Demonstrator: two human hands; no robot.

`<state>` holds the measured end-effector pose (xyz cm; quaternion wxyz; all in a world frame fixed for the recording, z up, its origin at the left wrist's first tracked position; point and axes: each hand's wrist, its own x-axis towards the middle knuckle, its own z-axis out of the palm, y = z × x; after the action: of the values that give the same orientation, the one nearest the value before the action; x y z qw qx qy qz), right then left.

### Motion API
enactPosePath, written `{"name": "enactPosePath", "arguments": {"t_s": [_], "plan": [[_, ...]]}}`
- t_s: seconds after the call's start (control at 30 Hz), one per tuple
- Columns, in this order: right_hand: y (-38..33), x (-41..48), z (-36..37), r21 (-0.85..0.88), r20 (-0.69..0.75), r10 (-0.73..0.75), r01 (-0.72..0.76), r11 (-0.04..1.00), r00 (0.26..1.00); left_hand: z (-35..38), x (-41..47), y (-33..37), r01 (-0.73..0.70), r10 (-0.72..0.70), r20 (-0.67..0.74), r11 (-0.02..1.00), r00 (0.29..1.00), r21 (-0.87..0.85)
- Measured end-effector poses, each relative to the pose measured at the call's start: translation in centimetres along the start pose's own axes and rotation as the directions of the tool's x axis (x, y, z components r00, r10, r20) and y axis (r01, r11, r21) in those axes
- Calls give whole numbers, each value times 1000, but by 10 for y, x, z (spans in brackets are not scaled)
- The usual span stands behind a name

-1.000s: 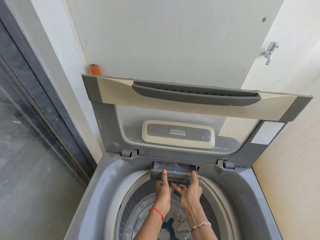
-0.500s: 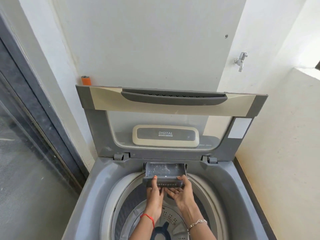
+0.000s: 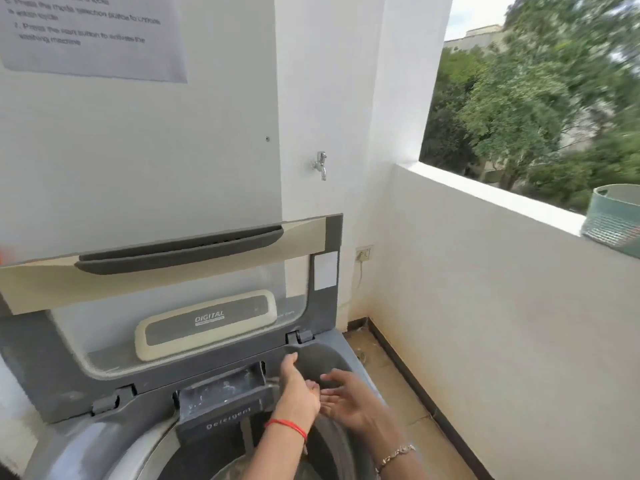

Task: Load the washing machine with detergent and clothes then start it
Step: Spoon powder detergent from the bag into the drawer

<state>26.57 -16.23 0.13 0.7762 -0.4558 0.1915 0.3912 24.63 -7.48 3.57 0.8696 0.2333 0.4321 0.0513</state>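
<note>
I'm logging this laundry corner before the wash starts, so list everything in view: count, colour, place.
Top-loading washing machine: one, grey, bottom left.
Raised lid with glass window: one, grey and beige, leaning back toward the wall.
Pulled-out drawer marked Detergent: one, dark grey, at the tub's rear rim.
Printed instruction sheet: one, white, wall top left.
Metal tap: one, silver, on the wall.
Wall socket: one, beige, low on the wall.
Mesh basket: one, pale green, on the ledge.
Left hand: red wrist thread, empty.
Right hand: chain bracelet, open, empty.

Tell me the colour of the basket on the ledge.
Pale green basket, seen in the head view.
</note>
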Motion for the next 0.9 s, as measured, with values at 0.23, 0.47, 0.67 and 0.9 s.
{"name": "enactPosePath", "arguments": {"t_s": [0.23, 0.47, 0.67, 0.9], "plan": [[-133, -96, -88, 106, -9, -347, 346, 932, 938, 158, -46, -88, 20, -147, 387, 949, 910, 314], [-262, -213, -203, -252, -285, -610, 557, 792, 739, 291, -110, -206, 47, -295, 574, 912, 764, 407], [-368, -290, -273, -588, -266, -902, 685, 431, 339, 400, -141, -279, -98, -269, 668, 884, 694, 457], [-483, -303, -349, -989, -112, -993, 97, 116, 47, 475, -147, -324, -208, -203, 698, 865, 687, 456]]}}
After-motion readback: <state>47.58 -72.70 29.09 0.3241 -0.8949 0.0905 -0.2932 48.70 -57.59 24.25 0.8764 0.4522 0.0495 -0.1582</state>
